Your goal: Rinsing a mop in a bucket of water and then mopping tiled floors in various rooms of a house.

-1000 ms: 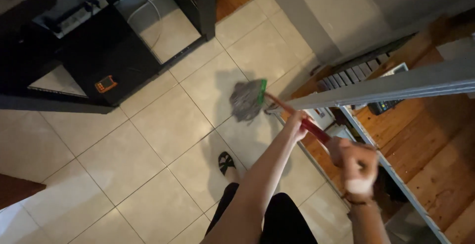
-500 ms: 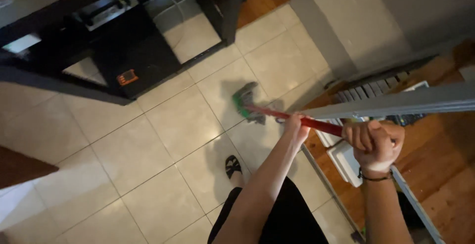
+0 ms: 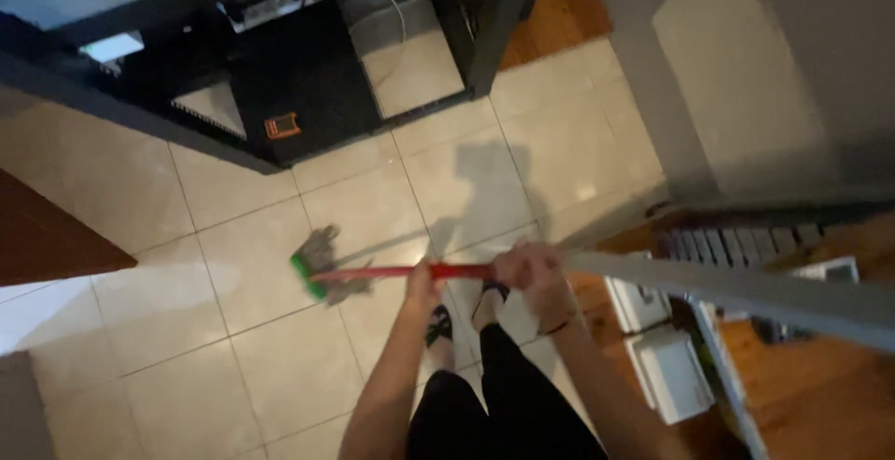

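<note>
A mop with a red handle (image 3: 373,273) lies almost level over the beige tiled floor (image 3: 224,376). Its green clamp and grey strands (image 3: 315,266) rest on the tiles to the left of my feet. My left hand (image 3: 421,283) is closed around the handle near its middle. My right hand (image 3: 528,269) grips the handle's near end, a dark band on its wrist. Below the handle are my feet in black sandals (image 3: 438,323) and my dark trousers.
A black shelf unit (image 3: 280,96) with a cable, a power strip and a small orange device (image 3: 282,126) stands at the back. A grey metal rail (image 3: 736,288) and a grey wall (image 3: 746,78) are on the right, with white boxes (image 3: 667,371) and wooden boards beneath. A brown surface (image 3: 47,236) juts in at left.
The mop head has swept from the right, near the rail, across the tiles to the left. Both hands moved left and closer together on the handle, and the view shifted.
</note>
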